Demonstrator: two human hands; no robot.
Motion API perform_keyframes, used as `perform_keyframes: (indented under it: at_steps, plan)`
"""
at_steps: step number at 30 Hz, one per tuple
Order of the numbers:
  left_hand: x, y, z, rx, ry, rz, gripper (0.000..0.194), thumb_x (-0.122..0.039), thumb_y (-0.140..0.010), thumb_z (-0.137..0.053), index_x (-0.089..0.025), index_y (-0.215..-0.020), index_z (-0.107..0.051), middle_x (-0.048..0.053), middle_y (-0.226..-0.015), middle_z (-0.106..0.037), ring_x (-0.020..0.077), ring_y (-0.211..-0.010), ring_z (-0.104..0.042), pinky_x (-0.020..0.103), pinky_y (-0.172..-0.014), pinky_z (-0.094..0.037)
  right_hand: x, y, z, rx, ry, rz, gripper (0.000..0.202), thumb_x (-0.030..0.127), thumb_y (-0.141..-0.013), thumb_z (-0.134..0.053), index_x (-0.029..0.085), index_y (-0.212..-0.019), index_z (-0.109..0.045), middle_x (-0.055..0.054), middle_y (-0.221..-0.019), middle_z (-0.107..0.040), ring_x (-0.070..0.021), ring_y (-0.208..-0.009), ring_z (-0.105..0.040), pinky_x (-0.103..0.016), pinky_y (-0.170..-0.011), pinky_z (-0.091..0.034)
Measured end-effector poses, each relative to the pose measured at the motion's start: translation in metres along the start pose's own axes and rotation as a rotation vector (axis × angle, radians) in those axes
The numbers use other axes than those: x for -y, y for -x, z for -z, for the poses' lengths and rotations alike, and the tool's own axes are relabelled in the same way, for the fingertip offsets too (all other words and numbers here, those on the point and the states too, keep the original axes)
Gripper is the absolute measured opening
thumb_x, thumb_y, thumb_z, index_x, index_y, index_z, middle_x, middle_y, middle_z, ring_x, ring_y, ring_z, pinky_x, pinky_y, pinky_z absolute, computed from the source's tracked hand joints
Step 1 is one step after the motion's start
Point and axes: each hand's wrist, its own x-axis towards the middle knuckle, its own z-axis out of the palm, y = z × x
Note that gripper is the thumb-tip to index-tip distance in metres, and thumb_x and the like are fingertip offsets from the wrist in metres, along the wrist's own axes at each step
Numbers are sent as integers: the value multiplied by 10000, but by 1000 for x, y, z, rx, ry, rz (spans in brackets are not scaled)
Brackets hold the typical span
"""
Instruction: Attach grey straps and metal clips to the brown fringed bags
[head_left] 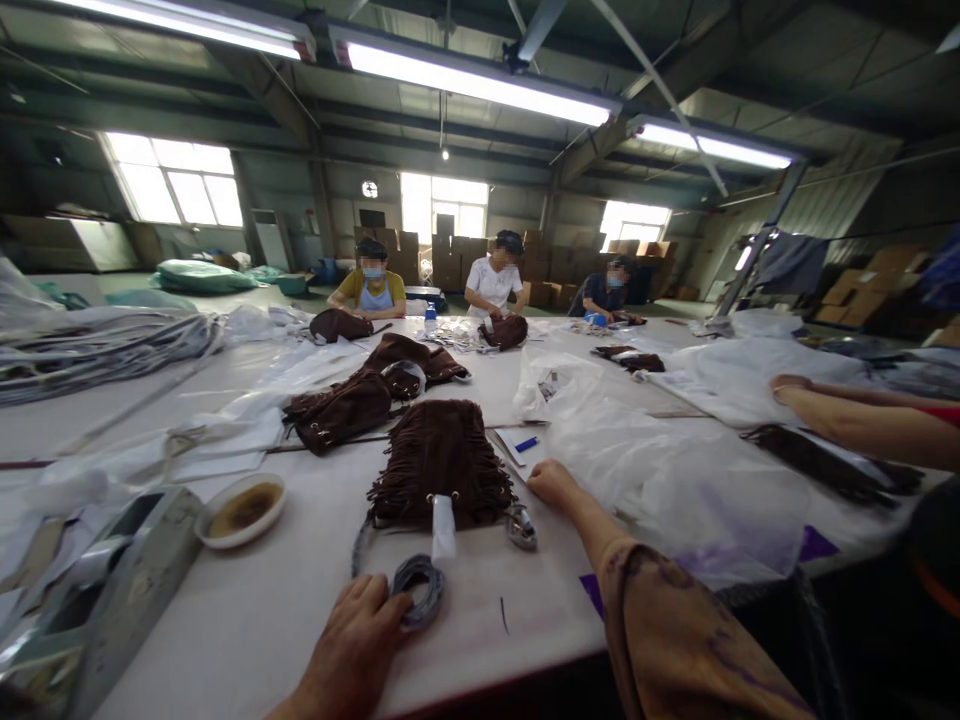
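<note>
My left hand (356, 640) grips the near-left edge of a coiled grey strap (427, 598) that seems wrapped in clear plastic. Just beyond it lies a dark brown fringed bag (442, 455), with a white tag (443, 528) hanging from its near edge. At the bag's right corner sits a small plastic-wrapped bundle with metal fittings (521, 528). To the right of the bag, my right hand (553, 485) is closed low over the table, its fingertips hidden. Close to it are a white card (511, 447) and a small blue strip (527, 444).
More brown bags (341, 408) lie farther left. Clear plastic bags (660, 480) spread over the right side. A tape dispenser (142, 570) and a shallow white bowl (262, 510) stand at left. Another person's arms (855, 415) reach in from the right; several people sit across the table.
</note>
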Motion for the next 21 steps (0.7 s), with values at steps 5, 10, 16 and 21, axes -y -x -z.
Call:
perform_keyframes:
  at_steps: [5, 10, 16, 21]
  plan:
    - [3, -2, 3, 24, 8, -37, 171, -173, -884, -551, -230, -996, -666, 61, -856, -529, 200, -797, -521, 318, -721, -444, 2, -4, 3, 65, -73, -39, 172, 171, -800, -622, 124, -871, -773, -91, -819, -755, -152, -739, -680, -219, -650, -473]
    - [1, 0, 0, 7, 15, -6, 180, -161, -890, -534, -226, -991, -668, 67, -863, -526, 210, -814, -509, 338, -744, -440, 0, -8, 2, 107, -123, -69, 181, 187, -797, -639, 131, -907, -772, -78, -795, -751, -135, -634, -661, -208, -570, -465]
    - [3, 0, 0, 28, 7, -34, 182, -163, -887, -537, -222, -1000, -668, 65, -859, -530, 199, -797, -519, 327, -723, -447, -1, -6, -3, 94, -74, -26, 162, 138, -763, -643, 117, -848, -779, -109, -791, -750, -156, -711, -677, -207, -625, -461]
    - [2, -4, 4, 11, 2, -42, 194, -152, -878, -524, -222, -990, -666, 68, -855, -540, 203, -797, -527, 328, -723, -455, 2, -4, -5, 58, 16, 45, 218, 91, -788, -570, 121, -846, -778, -145, -876, -749, -177, -830, -681, -229, -754, -467]
